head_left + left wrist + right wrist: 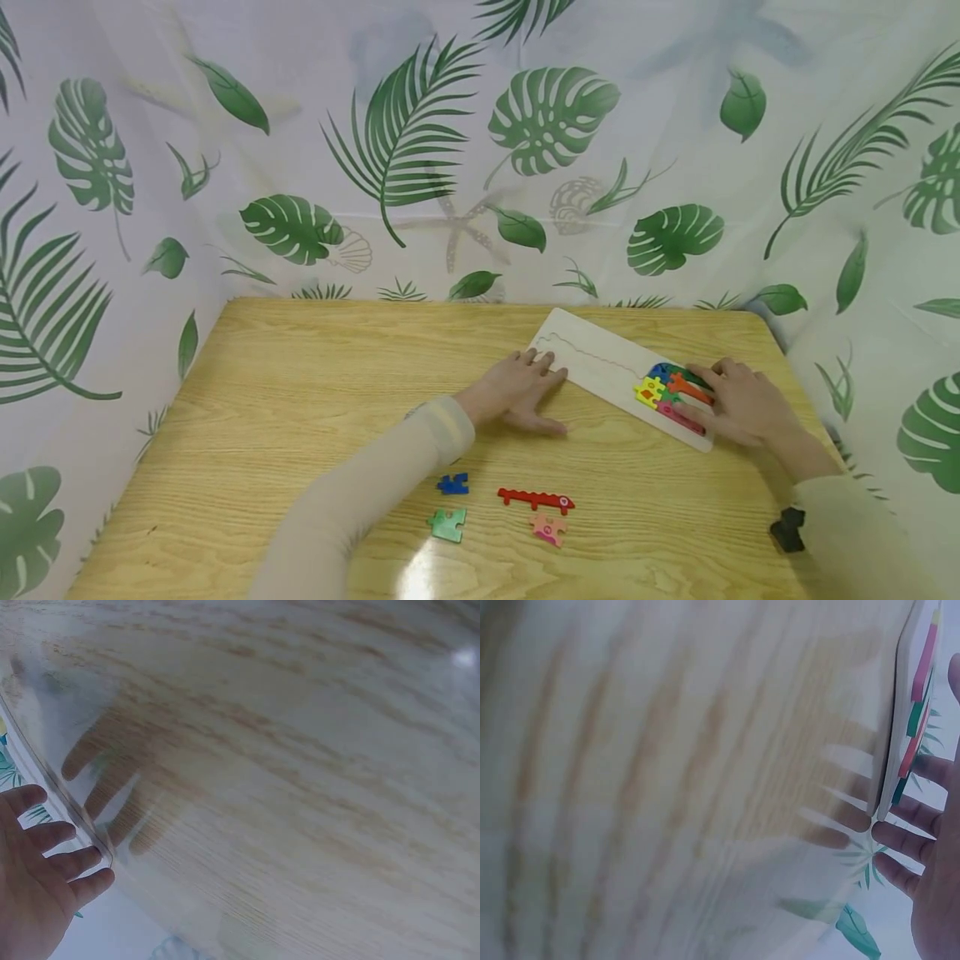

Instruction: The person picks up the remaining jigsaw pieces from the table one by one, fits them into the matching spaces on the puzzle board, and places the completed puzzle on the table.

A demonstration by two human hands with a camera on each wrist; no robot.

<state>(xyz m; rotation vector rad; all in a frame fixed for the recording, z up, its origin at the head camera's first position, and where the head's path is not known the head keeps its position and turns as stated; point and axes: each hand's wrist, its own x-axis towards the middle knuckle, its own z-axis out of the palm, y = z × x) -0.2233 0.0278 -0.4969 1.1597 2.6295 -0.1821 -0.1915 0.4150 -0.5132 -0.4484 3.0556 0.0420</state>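
Observation:
A pale puzzle board (592,354) lies slanted on the table, with coloured interlocking pieces (651,392) fitted at its right end and a bare outlined recess along the rest. My left hand (521,390) is at the board's left end, fingers spread along its edge and thumb out over the wood. In the left wrist view the left hand's fingers (51,838) reach to that edge. Over the right end lies my right hand (742,404), its thumb and index finger over the fitted pieces. The right wrist view shows its relaxed fingers (904,836) beside the board's end.
Loose pieces lie nearer on the table (315,400): a blue one (453,484), a green one (448,526), a long red one (534,499) and a pink one (549,528). A leaf-patterned cloth (450,142) hangs behind the table and along its sides.

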